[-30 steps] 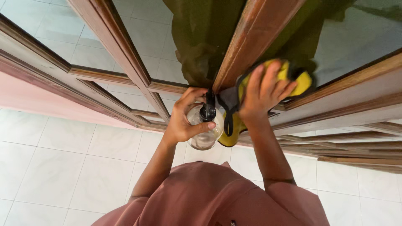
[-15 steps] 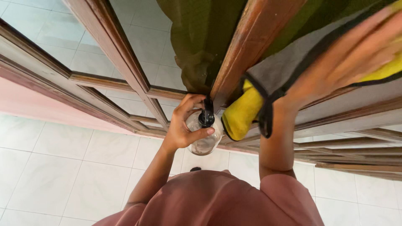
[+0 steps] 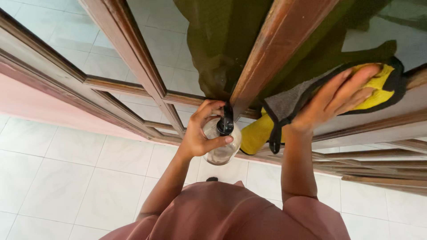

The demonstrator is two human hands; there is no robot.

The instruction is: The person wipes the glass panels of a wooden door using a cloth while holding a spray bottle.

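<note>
Yellow cloth (image 3: 376, 84), pressed flat under the right hand (image 3: 336, 98), has swept back down the glass pane (image 3: 378, 35); left hand (image 3: 200, 135) still wraps the spray bottle (image 3: 222, 144) below.

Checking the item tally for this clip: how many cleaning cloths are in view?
1. A yellow and grey microfibre cloth with black edging lies under the right hand, pressed flat against the wood-framed glass door; its lower yellow end hangs free.
</note>
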